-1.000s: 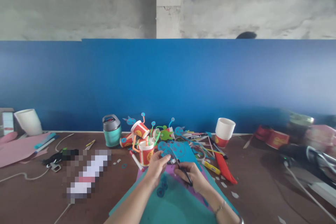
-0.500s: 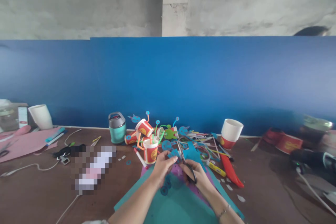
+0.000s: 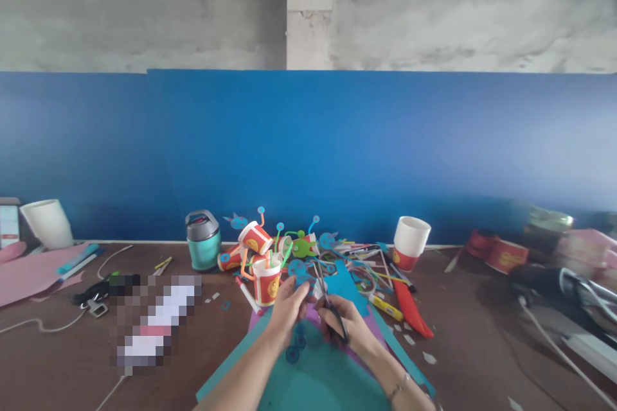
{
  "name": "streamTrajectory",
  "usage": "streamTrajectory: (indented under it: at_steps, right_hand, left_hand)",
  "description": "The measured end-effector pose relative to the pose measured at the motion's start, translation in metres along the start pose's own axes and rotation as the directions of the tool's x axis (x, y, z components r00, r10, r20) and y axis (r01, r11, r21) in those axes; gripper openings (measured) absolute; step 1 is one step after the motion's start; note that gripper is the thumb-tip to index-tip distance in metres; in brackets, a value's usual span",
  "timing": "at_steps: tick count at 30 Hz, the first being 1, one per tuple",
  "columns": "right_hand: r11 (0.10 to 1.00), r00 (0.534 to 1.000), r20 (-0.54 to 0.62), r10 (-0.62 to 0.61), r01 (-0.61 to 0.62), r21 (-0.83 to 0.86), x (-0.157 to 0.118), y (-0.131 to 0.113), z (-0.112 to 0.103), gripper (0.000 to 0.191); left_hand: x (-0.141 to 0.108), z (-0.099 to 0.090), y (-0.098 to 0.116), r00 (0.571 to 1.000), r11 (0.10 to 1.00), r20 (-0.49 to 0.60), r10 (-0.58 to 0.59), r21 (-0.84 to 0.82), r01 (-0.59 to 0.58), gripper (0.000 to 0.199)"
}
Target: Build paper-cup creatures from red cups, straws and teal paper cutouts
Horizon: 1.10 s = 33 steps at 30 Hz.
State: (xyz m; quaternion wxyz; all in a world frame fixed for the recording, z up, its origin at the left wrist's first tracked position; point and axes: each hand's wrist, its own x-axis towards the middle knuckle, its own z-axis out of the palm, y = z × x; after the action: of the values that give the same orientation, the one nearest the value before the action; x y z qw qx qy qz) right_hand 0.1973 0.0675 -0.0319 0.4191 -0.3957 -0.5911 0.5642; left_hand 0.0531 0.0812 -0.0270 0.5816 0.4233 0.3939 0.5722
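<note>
My left hand (image 3: 290,300) pinches a small piece of blue paper (image 3: 301,279), partly hidden by the fingers. In my right hand (image 3: 349,323) are scissors with black handles (image 3: 338,318), their blades pointing up and away beside the paper. Whether the blades touch the paper I cannot tell. Under both hands lies a teal sheet (image 3: 318,376) with a purple sheet (image 3: 369,359) showing at its edges. Several small dark-ringed blue discs (image 3: 292,354) rest on it below my left hand. Just beyond stands a red-and-white paper cup (image 3: 267,284) with straws in it.
Behind the hands is a pile of cups, straws and pens. A teal flask (image 3: 203,250) stands left of it, stacked paper cups (image 3: 411,244) to the right. A yellow glue tube (image 3: 385,307) and a red pouch-like item (image 3: 413,309) lie nearby. A blue partition (image 3: 308,154) closes the back.
The view has shifted a little to the right, so things sit further left. The scissors have moved slightly apart from the blue paper. Both hands keep their holds.
</note>
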Motion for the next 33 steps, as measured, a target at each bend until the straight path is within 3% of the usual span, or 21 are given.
streamTrajectory:
  at_steps: [10, 18, 33]
  right_hand:
    - [0.996, 0.996, 0.076, 0.047, -0.041, -0.075, -0.0015, 0.0026, 0.0009, 0.031]
    - [0.995, 0.997, 0.037, 0.065, -0.062, -0.083, -0.0014, -0.0013, 0.0027, 0.030]
    - [0.999, 1.000, -0.021, -0.012, 0.011, -0.038, 0.0001, -0.0017, 0.0016, 0.043]
  left_hand:
    - [0.0018, 0.0011, 0.0018, 1.000, 0.999, -0.019, -0.020, -0.029, 0.019, 0.032]
    - [0.0016, -0.0005, 0.0006, 1.000, 0.999, 0.022, -0.011, -0.030, 0.012, 0.032]
    - [-0.0005, 0.0028, 0.0004, 0.999, 1.000, -0.030, -0.023, 0.000, 0.023, 0.038]
